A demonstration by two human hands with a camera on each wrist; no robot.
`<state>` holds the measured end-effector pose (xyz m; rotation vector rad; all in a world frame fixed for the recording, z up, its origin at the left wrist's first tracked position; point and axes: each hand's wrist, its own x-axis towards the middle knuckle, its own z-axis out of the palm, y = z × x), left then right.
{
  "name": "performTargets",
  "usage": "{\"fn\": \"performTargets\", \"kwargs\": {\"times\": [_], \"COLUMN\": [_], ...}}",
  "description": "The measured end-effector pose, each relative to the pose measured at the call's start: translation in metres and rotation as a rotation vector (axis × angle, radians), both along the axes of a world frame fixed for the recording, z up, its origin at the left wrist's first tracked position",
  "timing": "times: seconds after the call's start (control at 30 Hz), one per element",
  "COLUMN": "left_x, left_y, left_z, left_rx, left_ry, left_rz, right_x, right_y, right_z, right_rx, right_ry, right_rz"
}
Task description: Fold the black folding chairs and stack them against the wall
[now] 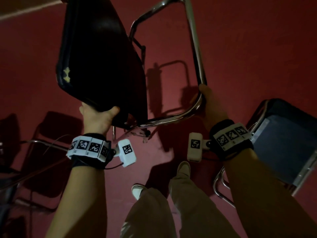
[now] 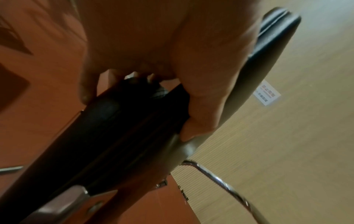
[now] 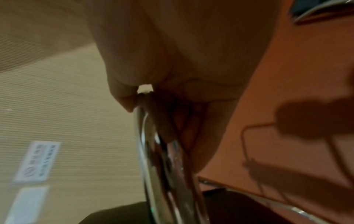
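Observation:
A black folding chair is held up off the red floor in front of me. Its black padded seat (image 1: 101,54) tilts up at the left, and a yellow tear shows near its left edge. My left hand (image 1: 97,117) grips the seat's near edge, thumb on top; the left wrist view shows the fingers curled round that black seat edge (image 2: 134,128). My right hand (image 1: 211,103) grips the bend of the chrome tube frame (image 1: 197,54) at the right. Close up, the chrome tube (image 3: 159,159) runs down out of the curled right hand (image 3: 182,75).
Another chair (image 1: 283,148) with a chrome frame stands at the right, close to my right forearm. More dark chairs (image 1: 34,152) stand at the left. My legs and light shoes (image 1: 184,169) are below the held chair. A beige ribbed wall (image 2: 287,136) with a paper notice lies beyond.

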<state>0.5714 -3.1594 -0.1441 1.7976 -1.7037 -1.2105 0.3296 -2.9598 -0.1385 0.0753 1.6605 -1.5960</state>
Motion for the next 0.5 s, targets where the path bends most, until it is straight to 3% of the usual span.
{"fn": "performTargets", "kwargs": {"times": [0.17, 0.4, 0.5], "left_x": [-0.011, -0.037, -0.042], "left_y": [0.001, 0.015, 0.016], "left_z": [0.01, 0.016, 0.02], "left_rx": [-0.075, -0.157, -0.171], "left_ry": [-0.07, -0.259, -0.264], "left_rz": [-0.064, -0.131, -0.145], "right_x": [0.003, 0.013, 0.013], "right_y": [-0.027, -0.065, -0.069], "right_z": [0.029, 0.057, 0.059], "right_rx": [-0.074, -0.156, -0.152], "right_ry": [-0.011, 0.056, 0.067], "right_rz": [0.126, 0.438, 0.383]}}
